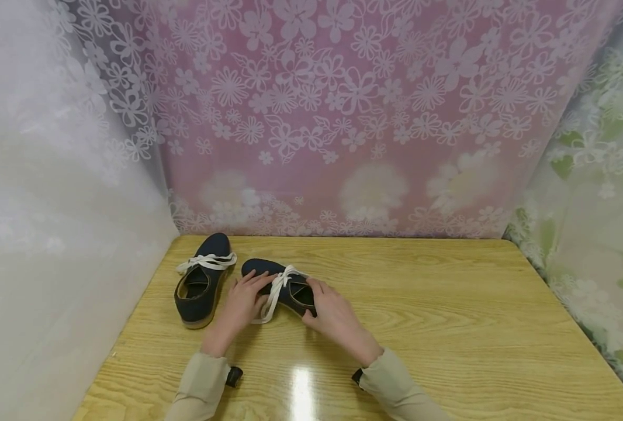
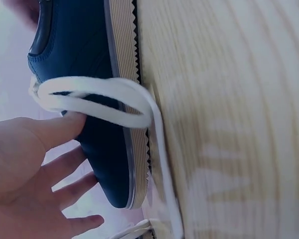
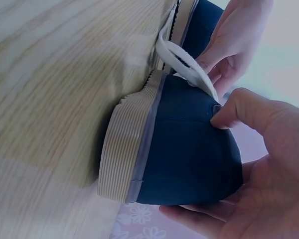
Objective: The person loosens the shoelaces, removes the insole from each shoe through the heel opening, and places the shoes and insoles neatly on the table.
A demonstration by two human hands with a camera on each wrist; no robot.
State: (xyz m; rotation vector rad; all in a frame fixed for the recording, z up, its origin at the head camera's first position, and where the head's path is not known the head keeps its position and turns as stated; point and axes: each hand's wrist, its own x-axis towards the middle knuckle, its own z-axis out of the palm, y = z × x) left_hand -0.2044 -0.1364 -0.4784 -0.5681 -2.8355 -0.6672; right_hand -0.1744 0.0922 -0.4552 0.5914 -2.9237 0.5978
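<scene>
The right hand grips the navy shoe, likely light and soft-sided, by its firmer-looking heel, while the left hand rests loosely spread at the toe.

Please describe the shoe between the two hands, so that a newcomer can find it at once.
In the head view, find the wooden table before the pink backdrop. On the table's left half, take the navy shoe whose toe points left. Unlike the other shoe, whose toe points to the backdrop, it has the left hand on its front and the right hand at its heel.
</scene>
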